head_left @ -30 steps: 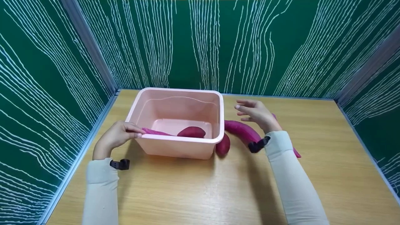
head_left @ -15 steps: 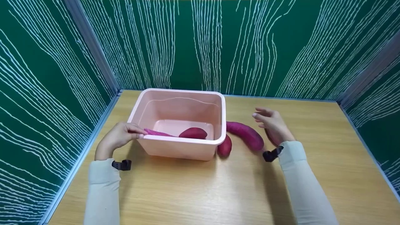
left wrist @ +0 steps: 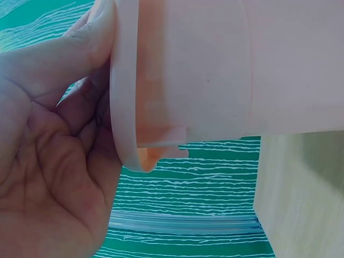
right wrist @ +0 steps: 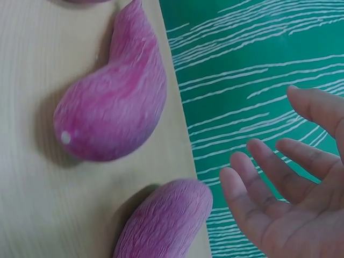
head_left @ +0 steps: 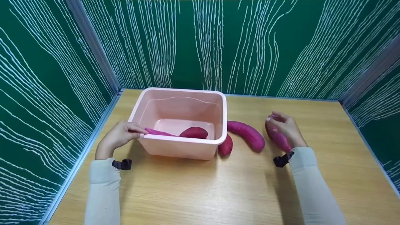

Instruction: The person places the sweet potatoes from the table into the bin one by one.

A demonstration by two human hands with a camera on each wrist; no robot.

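Observation:
My left hand pinches the front-left rim of a pink plastic bin; in the left wrist view the thumb lies along the rim. Inside the bin rest a dark red sweet potato and a thin magenta piece, partly hidden by the front wall. Over at the right, my right hand is above a long purple sweet potato, covering part of it. The right wrist view shows that hand's fingers spread and loosely bent, with nothing between them.
Between the bin and my right hand lies a curved purple sweet potato. A smaller red one sits against the bin's right side. The wooden table is walled by green panels with white lines.
My right hand has moved right and toward me, away from the curved sweet potato to above the rightmost one. The left hand keeps its hold on the bin.

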